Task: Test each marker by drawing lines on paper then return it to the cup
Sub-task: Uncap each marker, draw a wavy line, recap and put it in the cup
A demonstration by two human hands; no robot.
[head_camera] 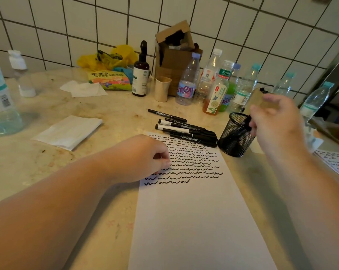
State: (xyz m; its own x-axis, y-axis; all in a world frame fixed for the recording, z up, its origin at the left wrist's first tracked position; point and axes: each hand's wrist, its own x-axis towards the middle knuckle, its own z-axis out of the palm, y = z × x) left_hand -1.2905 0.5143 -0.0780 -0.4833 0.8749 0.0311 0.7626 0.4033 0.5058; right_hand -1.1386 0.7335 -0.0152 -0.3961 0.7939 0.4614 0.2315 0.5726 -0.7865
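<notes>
A white sheet of paper (194,221) lies on the counter, its upper part filled with rows of black wavy lines. My left hand (143,158) rests curled on the sheet's left edge, pressing it down. Several black markers (186,131) lie in a pile at the sheet's top. A black mesh cup (235,136) stands right of them. My right hand (275,121) hovers over the cup's rim, pinching a black marker (247,121) whose lower end dips into the cup.
Several plastic bottles (217,86) stand behind the cup, with a beige cup (162,88), a brown pump bottle (140,75) and a cardboard box (174,47). Folded tissue (67,132) lies left. A large water bottle (1,100) stands far left. Another scribbled sheet (338,164) lies right.
</notes>
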